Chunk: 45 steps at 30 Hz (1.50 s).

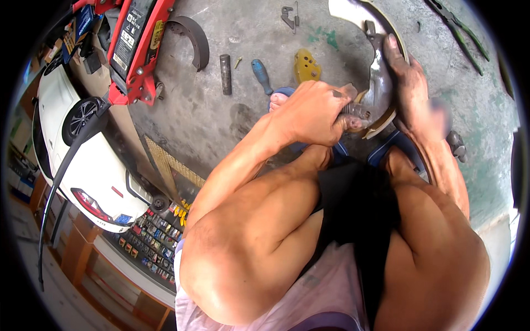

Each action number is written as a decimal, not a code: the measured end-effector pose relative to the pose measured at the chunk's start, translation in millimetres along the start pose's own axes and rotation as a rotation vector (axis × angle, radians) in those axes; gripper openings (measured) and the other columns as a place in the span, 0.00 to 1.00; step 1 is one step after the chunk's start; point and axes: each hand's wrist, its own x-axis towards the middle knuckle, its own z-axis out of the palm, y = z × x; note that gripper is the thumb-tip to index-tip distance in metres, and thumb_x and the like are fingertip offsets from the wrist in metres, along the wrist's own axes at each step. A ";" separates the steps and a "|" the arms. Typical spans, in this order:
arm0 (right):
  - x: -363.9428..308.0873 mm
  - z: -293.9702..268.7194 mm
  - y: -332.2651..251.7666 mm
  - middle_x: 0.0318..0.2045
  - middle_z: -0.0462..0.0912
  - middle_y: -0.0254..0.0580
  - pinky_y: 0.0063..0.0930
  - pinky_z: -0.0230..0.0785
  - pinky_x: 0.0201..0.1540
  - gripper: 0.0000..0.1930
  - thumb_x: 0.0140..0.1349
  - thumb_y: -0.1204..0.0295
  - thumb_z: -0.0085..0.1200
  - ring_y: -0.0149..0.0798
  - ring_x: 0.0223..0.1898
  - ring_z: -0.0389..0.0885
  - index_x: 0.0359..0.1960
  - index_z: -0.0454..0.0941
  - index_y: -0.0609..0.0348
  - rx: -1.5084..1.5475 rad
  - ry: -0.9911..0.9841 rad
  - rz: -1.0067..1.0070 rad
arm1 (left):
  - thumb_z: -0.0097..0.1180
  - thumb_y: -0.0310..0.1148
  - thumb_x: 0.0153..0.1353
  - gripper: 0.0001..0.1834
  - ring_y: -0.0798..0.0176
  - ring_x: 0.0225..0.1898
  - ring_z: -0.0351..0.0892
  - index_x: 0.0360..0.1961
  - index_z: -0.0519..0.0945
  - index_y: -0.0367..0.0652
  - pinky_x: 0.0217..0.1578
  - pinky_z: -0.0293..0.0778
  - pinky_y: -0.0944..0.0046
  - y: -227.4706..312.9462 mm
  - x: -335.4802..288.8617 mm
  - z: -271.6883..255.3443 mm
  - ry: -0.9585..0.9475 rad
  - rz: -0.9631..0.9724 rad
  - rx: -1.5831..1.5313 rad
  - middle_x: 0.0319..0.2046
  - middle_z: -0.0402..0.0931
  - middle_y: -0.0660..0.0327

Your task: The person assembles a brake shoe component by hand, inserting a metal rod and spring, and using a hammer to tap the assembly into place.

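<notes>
My right hand (409,91) grips a curved brake shoe (381,80) by its outer rim, thumb on top and the other fingers mostly hidden. The shoe stands tilted above the floor in front of my knees. At its lower inner side my left hand (317,113) is closed on a ribbed metal piece (358,111) that looks like a coil spring. My left fingers hide part of that piece, and I cannot tell whether it is fastened to the shoe. A yellow plate with holes (307,66) lies on the floor just beyond my left hand.
Left of the yellow plate lie a blue-handled screwdriver (261,76), a small screw (238,62), a dark metal rod (225,74) and another brake shoe (194,41). Green-handled pliers (462,39) are at far right. A red floor jack (135,52) and white car (91,160) stand left.
</notes>
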 end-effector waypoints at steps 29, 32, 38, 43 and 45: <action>88.4 -35.3 18.1 0.45 0.84 0.46 0.32 0.74 0.50 0.30 0.69 0.48 0.55 0.37 0.44 0.81 0.56 0.76 0.66 -0.255 0.139 -0.199 | 0.63 0.40 0.60 0.17 0.34 0.38 0.79 0.40 0.82 0.34 0.37 0.76 0.45 -66.7 73.0 32.9 0.022 0.013 -0.026 0.33 0.81 0.43; 95.0 -36.7 17.1 0.50 0.82 0.61 0.38 0.69 0.58 0.37 0.67 0.42 0.53 0.50 0.53 0.81 0.57 0.73 0.71 -0.613 0.251 -0.327 | 0.62 0.40 0.61 0.17 0.34 0.37 0.80 0.41 0.80 0.35 0.37 0.77 0.44 -76.1 77.4 31.9 0.006 0.031 -0.008 0.32 0.81 0.43; 86.1 -22.9 14.5 0.47 0.82 0.68 0.43 0.70 0.56 0.38 0.66 0.40 0.52 0.60 0.53 0.80 0.57 0.73 0.69 -0.748 0.324 -0.320 | 0.61 0.41 0.62 0.17 0.33 0.36 0.80 0.37 0.79 0.34 0.37 0.77 0.43 -80.7 73.2 37.8 -0.031 0.011 0.009 0.31 0.80 0.41; 106.4 -31.8 25.8 0.39 0.83 0.67 0.50 0.73 0.51 0.34 0.67 0.40 0.49 0.65 0.47 0.81 0.53 0.75 0.64 -1.081 0.431 -0.552 | 0.59 0.43 0.63 0.18 0.33 0.35 0.80 0.35 0.78 0.34 0.36 0.76 0.42 -74.6 78.9 39.2 0.004 -0.023 0.033 0.28 0.80 0.41; 104.3 -32.4 19.7 0.34 0.82 0.65 0.49 0.74 0.46 0.32 0.68 0.41 0.48 0.64 0.42 0.82 0.48 0.77 0.63 -1.194 0.443 -0.590 | 0.59 0.42 0.64 0.19 0.32 0.34 0.80 0.35 0.77 0.33 0.36 0.76 0.42 -75.5 79.9 39.8 0.027 0.009 0.024 0.28 0.80 0.40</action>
